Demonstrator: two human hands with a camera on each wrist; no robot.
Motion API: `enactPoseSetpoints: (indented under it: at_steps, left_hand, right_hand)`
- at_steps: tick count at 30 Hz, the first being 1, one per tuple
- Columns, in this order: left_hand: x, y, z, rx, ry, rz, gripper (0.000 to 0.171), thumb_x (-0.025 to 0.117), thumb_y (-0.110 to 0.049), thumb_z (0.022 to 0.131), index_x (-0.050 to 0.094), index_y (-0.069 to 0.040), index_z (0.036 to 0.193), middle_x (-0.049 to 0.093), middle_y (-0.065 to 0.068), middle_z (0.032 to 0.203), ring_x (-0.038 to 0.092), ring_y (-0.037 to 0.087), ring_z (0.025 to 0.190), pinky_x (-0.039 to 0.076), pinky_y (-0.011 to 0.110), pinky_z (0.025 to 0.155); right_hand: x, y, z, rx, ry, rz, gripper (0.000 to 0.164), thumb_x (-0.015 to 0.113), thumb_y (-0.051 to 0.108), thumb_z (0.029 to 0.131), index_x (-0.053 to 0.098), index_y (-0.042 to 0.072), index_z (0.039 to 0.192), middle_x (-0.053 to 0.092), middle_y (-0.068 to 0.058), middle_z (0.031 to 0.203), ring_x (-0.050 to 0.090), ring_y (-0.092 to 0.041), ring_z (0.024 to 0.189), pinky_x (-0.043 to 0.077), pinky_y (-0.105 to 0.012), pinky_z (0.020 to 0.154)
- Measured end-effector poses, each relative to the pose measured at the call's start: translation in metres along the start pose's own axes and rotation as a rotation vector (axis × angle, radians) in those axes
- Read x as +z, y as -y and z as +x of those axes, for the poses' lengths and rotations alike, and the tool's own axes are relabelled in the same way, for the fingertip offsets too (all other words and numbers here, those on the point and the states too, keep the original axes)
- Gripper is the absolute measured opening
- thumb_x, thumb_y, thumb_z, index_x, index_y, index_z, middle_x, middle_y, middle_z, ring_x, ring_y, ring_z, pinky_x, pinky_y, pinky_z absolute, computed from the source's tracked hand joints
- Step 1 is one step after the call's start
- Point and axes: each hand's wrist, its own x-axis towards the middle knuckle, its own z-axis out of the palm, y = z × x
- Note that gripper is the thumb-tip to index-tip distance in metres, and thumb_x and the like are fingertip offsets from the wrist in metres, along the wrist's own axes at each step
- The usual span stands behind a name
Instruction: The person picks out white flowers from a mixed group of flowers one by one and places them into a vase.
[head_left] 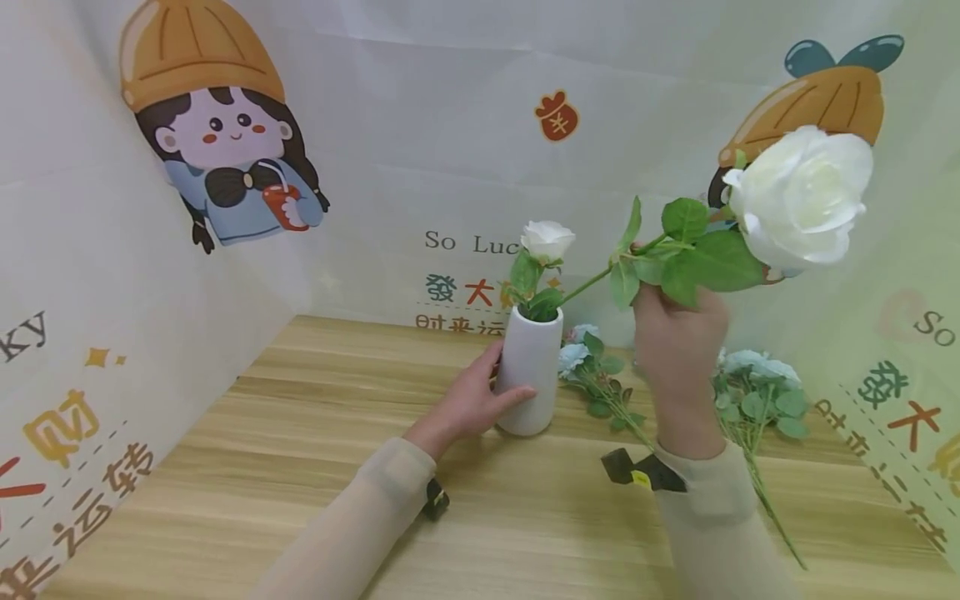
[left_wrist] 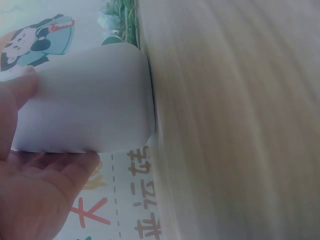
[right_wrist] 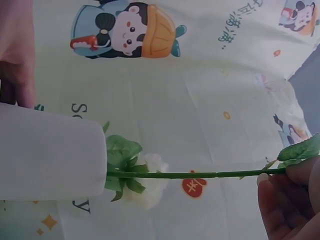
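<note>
A white vase (head_left: 531, 375) stands upright on the wooden table. My left hand (head_left: 474, 400) grips its lower side, thumb across the front; in the left wrist view the fingers curl round the vase (left_wrist: 95, 100). One white rose (head_left: 549, 240) sits in the vase mouth. My right hand (head_left: 682, 350) pinches the green stem (right_wrist: 200, 175) of a larger white rose (head_left: 806, 200), close below its leaves. That stem slants from the vase mouth up to the right, its lower end hidden at or inside the rim. In the right wrist view my right hand (right_wrist: 295, 205) shows thumb and finger on the stem.
Pale blue flowers (head_left: 574, 358) with green leaves lie right of the vase. Another pale blue bunch (head_left: 761, 371) lies farther right, its long stems pointing toward the front. A printed cloth backdrop (head_left: 390, 150) rises behind the table (head_left: 300, 433) and along both sides.
</note>
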Motion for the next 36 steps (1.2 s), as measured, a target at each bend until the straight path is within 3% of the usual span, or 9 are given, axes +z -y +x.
enactPoseSetpoints:
  at_steps: [3,8,12,16,20,23,25,29,36]
  left_hand:
    - [0.001,0.0,0.001,0.004,0.001,-0.01,0.082,0.081,-0.041,0.101,0.037,-0.021,0.168,0.048,0.014,0.17,0.049,0.039,0.157,0.046,0.06,0.126]
    - [0.001,-0.002,0.001,0.005,0.0,-0.011,0.083,0.081,-0.041,0.101,0.036,-0.021,0.168,0.048,0.014,0.17,0.049,0.039,0.157,0.047,0.06,0.126]
    - [0.001,-0.002,0.001,0.007,-0.001,-0.013,0.082,0.08,-0.04,0.102,0.037,-0.02,0.168,0.048,0.015,0.17,0.049,0.04,0.157,0.047,0.061,0.126]
    - [0.002,-0.002,0.001,0.011,-0.005,-0.017,0.081,0.081,-0.039,0.102,0.037,-0.02,0.167,0.049,0.015,0.169,0.05,0.04,0.156,0.048,0.061,0.125]
    - [0.002,-0.002,0.001,0.016,-0.006,-0.011,0.081,0.081,-0.037,0.102,0.037,-0.02,0.167,0.049,0.015,0.169,0.05,0.039,0.156,0.048,0.06,0.125]
    - [0.002,-0.001,0.001,0.021,-0.006,-0.01,0.08,0.08,-0.037,0.102,0.037,-0.019,0.167,0.05,0.016,0.168,0.05,0.04,0.156,0.048,0.061,0.125]
    - [0.002,-0.001,0.001,0.021,-0.004,-0.01,0.08,0.08,-0.037,0.102,0.037,-0.019,0.167,0.05,0.016,0.168,0.05,0.04,0.156,0.048,0.061,0.124]
    - [0.002,-0.002,0.001,0.019,-0.005,-0.014,0.08,0.08,-0.037,0.102,0.037,-0.019,0.167,0.05,0.016,0.169,0.05,0.04,0.156,0.048,0.061,0.124]
    - [0.002,-0.001,0.001,0.028,-0.009,-0.021,0.08,0.08,-0.036,0.102,0.037,-0.018,0.167,0.05,0.017,0.168,0.05,0.041,0.155,0.048,0.061,0.124]
  right_hand:
    - [0.001,-0.01,-0.003,0.035,0.06,-0.03,0.016,0.066,0.0,0.105,0.08,-0.006,0.106,0.071,0.02,0.083,0.056,-0.002,0.069,0.051,-0.02,0.069]
    - [0.002,-0.029,-0.008,0.071,0.133,-0.149,0.023,0.062,0.001,0.107,0.079,-0.006,0.12,0.074,0.028,0.089,0.065,0.002,0.068,0.056,-0.017,0.068]
    - [0.005,-0.04,-0.012,0.08,0.162,-0.249,0.022,0.062,0.002,0.106,0.081,-0.003,0.116,0.08,0.003,0.087,0.065,0.007,0.068,0.056,-0.014,0.067]
    - [0.011,-0.05,-0.016,0.088,0.214,-0.31,0.021,0.063,0.002,0.106,0.08,-0.003,0.119,0.081,-0.024,0.099,0.063,0.013,0.067,0.056,-0.011,0.064]
    - [0.015,-0.059,-0.021,0.091,0.266,-0.393,0.021,0.065,0.003,0.105,0.08,-0.001,0.12,0.082,-0.023,0.101,0.072,-0.006,0.065,0.053,-0.012,0.06]
    - [0.017,-0.063,-0.024,0.095,0.291,-0.474,0.02,0.065,0.006,0.106,0.079,0.0,0.119,0.082,-0.024,0.1,0.075,-0.031,0.069,0.057,-0.022,0.063]
    - [0.017,-0.064,-0.025,0.107,0.298,-0.511,0.021,0.065,0.008,0.107,0.079,-0.001,0.119,0.081,-0.025,0.101,0.076,-0.04,0.075,0.06,-0.033,0.065]
    - [0.017,-0.064,-0.024,0.139,0.288,-0.521,0.023,0.065,0.012,0.109,0.079,-0.002,0.12,0.079,-0.026,0.1,0.075,-0.042,0.084,0.062,-0.045,0.073]
    - [0.02,-0.063,-0.024,0.162,0.292,-0.502,0.021,0.063,0.011,0.108,0.079,0.0,0.118,0.081,-0.024,0.099,0.075,-0.042,0.081,0.06,-0.035,0.073]
